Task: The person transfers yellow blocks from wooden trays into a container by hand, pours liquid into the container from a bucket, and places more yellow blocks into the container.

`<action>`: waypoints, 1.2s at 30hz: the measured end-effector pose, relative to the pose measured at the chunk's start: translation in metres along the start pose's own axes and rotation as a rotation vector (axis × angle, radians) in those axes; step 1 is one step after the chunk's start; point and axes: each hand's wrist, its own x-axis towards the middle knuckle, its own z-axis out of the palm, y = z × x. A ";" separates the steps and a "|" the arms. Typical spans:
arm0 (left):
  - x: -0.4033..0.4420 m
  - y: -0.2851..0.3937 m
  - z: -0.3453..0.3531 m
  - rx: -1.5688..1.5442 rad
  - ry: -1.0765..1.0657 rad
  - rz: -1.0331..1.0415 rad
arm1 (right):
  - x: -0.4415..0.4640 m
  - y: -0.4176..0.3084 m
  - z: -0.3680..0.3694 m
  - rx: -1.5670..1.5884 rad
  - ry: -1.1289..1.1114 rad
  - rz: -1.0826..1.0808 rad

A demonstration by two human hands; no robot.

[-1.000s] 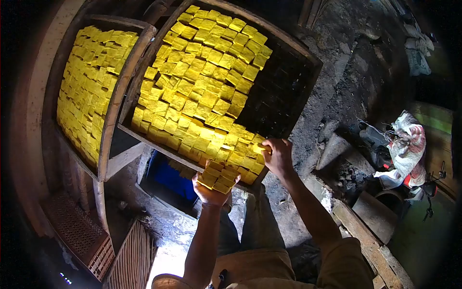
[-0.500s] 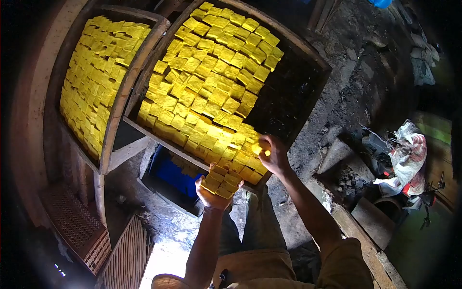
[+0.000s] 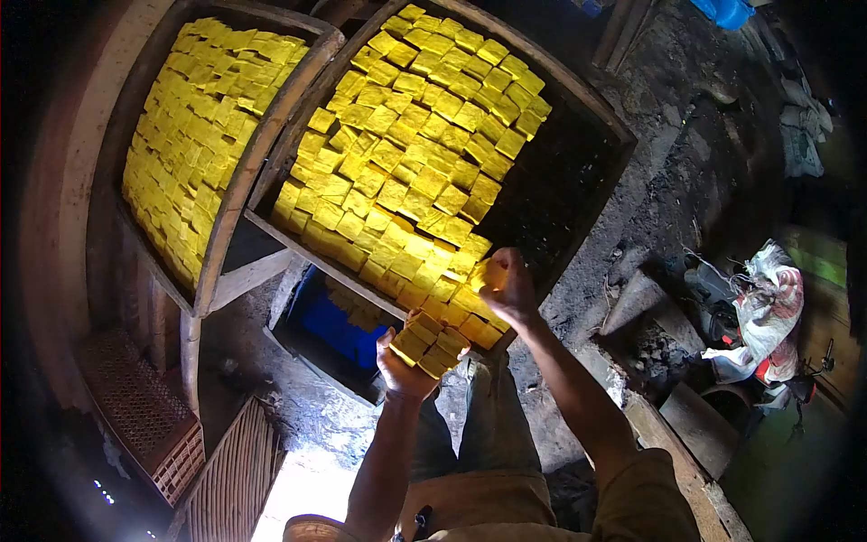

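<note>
Head: left hand [image 3: 406, 378] cupped beneath stack [image 3: 424, 343], thumb alongside, likely bearing weight, by near rim of tray [image 3: 325, 264]; right hand [image 3: 513, 291] pinching block [image 3: 489, 275] at near right, probably for light control; blocks [image 3: 395, 193] closely rowed, perhaps saving room

No readable text or numbers, reddish marks [image 3: 788, 312] on white sack [image 3: 764, 305], possibly print

Yellow blocks [image 3: 395, 194]; white sack [image 3: 766, 310], reddish markings.
</note>
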 end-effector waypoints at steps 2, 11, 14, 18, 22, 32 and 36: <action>0.000 0.003 -0.005 -0.017 -0.029 0.009 | 0.008 -0.007 -0.006 0.193 -0.070 0.103; 0.002 0.010 0.013 0.061 -0.020 0.079 | 0.017 -0.016 0.036 -0.561 0.147 -0.226; 0.013 0.016 0.019 0.145 0.068 0.008 | 0.015 -0.021 0.034 -0.399 0.071 -0.262; 0.024 0.015 0.029 0.199 0.187 -0.085 | 0.044 -0.007 0.008 0.059 -0.287 0.025; 0.035 0.011 0.030 0.218 0.173 -0.157 | 0.035 -0.053 -0.028 0.763 -0.431 0.206; 0.014 -0.001 0.027 0.172 0.140 -0.338 | -0.043 -0.089 -0.046 0.116 -0.499 -0.425; 0.001 0.010 -0.005 0.056 0.114 -0.363 | -0.055 0.009 -0.027 -0.457 0.095 -0.258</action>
